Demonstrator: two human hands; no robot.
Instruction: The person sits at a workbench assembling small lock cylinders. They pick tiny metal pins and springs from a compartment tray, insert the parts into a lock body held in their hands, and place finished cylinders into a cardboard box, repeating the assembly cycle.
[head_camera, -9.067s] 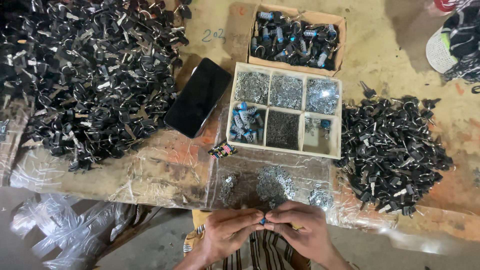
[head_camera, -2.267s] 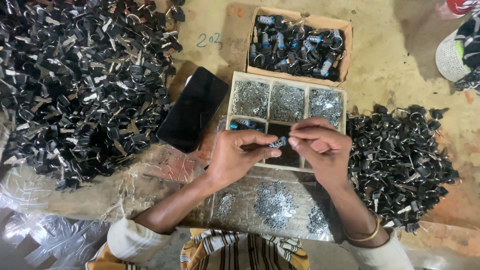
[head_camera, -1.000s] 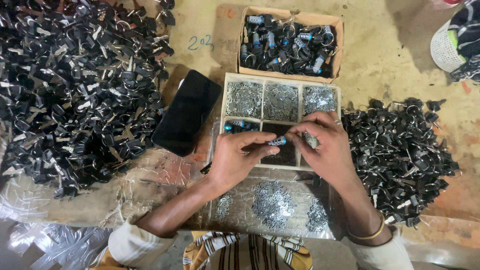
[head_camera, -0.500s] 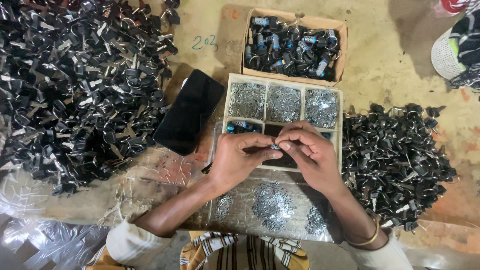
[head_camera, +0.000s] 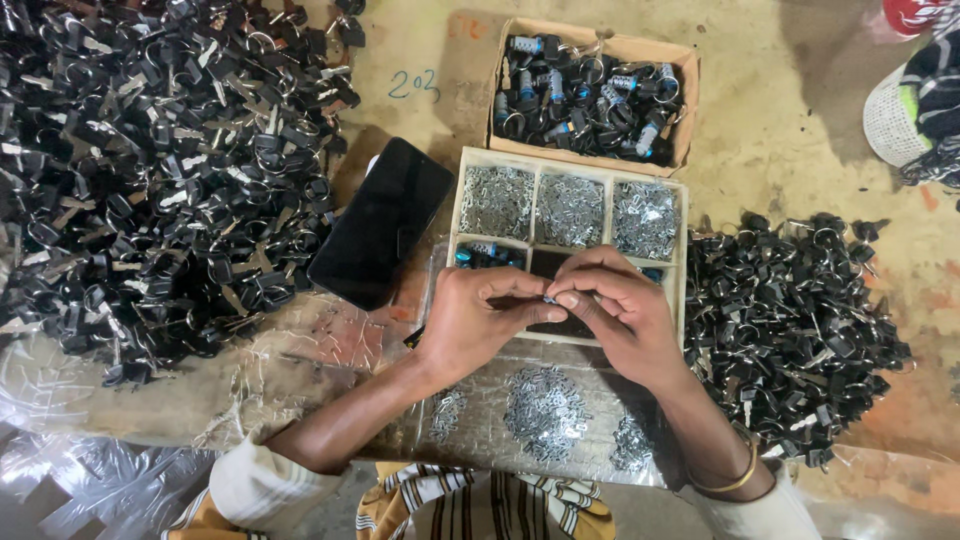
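Small blue part (head_camera: 549, 298) pinched between fingertips of left hand (head_camera: 478, 318) and right hand (head_camera: 618, 312), held over divided tray (head_camera: 682, 262) on tabletop (head_camera: 780, 130). Black phone (head_camera: 382, 222) lies left of tray.

My grips work hemmed in: compartment tray (head_camera: 680, 262) beneath, black phone (head_camera: 382, 236) left, key piles (head_camera: 150, 180) and (head_camera: 790, 320) flanking, cardboard box (head_camera: 690, 110) beyond; bare bench (head_camera: 790, 150) far right.

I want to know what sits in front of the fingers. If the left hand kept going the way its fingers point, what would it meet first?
The left hand points rightward, so it would probably meet the right hand's fingertips first, which it already nearly touches.
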